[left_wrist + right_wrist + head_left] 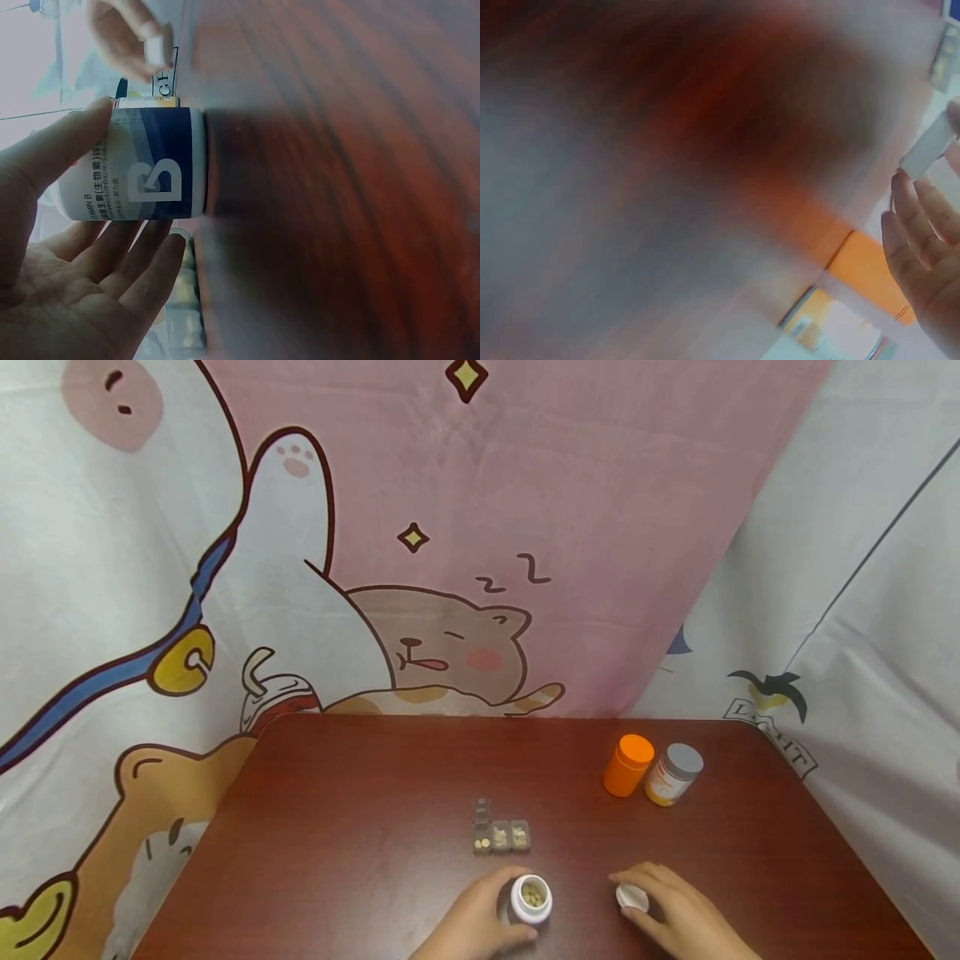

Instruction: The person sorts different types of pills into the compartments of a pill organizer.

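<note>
My left hand [480, 912] grips a white vitamin B bottle [161, 161] with a blue label, thumb on one side and fingers on the other. The bottle is uncapped and upright at the near part of the table, its base at or close to the tabletop. Tablets [532, 895] show inside its mouth. To the right, my right hand [686, 914] pinches a white cap [632, 897] between thumb and fingers. Just beyond the bottle lies a small clear pill box [502, 837]. Its left lid [482, 811] is raised, with tablets in that compartment; the other lids are down.
At the back right stand an orange bottle [628, 766] and a grey-lidded jar [673, 774], side by side. The dark red-brown table [360, 827] ends against a cartoon-printed curtain [570, 485] behind and at both sides.
</note>
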`<state>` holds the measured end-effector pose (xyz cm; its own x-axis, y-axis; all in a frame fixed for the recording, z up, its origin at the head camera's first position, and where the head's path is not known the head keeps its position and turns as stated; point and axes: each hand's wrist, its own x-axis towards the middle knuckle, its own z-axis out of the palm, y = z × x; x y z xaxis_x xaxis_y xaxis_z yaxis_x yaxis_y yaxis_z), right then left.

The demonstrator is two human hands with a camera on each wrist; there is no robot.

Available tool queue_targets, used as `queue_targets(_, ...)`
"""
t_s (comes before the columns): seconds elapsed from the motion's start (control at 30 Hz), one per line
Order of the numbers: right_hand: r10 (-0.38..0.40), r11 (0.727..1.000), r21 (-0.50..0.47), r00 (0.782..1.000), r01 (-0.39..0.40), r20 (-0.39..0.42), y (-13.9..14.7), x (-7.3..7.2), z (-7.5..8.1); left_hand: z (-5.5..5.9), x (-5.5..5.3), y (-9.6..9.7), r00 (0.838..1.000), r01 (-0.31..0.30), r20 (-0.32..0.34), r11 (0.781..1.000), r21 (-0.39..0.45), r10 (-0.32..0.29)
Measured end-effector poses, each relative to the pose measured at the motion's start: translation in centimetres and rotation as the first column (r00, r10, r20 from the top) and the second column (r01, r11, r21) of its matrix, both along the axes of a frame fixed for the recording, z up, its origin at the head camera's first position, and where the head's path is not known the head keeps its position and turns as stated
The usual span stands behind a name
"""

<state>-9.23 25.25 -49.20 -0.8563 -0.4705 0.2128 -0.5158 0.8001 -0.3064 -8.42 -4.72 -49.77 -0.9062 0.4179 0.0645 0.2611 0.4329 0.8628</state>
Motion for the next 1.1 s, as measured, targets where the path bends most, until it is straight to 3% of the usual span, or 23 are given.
queue_targets(0.17, -0.031, 0.996, -0.078, 0.997, 0.036, 0.068, -2.3, -0.3, 1.3, 0.0, -0.1, 0.1, 1.0, -0.002, -0.018, 1.0, 0.0, 0.002)
queue_targets(0.37, 0.049, 0.95, -0.309, 0.999, -0.051, -0.016, -5.2, -0.8, 2.9, 0.0, -0.1, 0.1, 1.0, 0.0, -0.025, 1.0, 0.002, 0.0)
queue_targets(0.6, 0.09, 0.905, -0.411, 0.993, -0.113, -0.074, -7.9, -0.8, 4.2, -0.1, 0.0, 0.0, 0.999, 0.004, -0.038, 1.0, -0.019, -0.005)
queue_targets(0.77, 0.137, 0.82, -0.54, 0.981, -0.189, -0.136, -9.7, -0.3, 6.0, -0.1, 0.0, -0.1, 0.999, 0.0, -0.04, 1.0, -0.025, -0.001)
queue_targets(0.87, 0.175, 0.764, -0.611, 0.978, -0.208, -0.115, -10.5, 0.2, 6.8, -0.1, 0.0, -0.2, 1.0, 0.0, -0.023, 1.0, -0.024, -0.001)
queue_targets(0.97, 0.233, 0.714, -0.665, 0.97, -0.22, -0.07, -11.0, 0.6, 6.7, -0.1, -0.1, -0.2, 1.0, -0.001, 0.0, 1.0, -0.027, 0.001)
queue_targets(1.1, 0.323, 0.665, -0.703, 0.946, -0.254, -0.035, -11.2, 0.6, 5.4, 0.0, -0.1, -0.3, 0.999, -0.005, 0.04, 0.999, -0.031, 0.006)
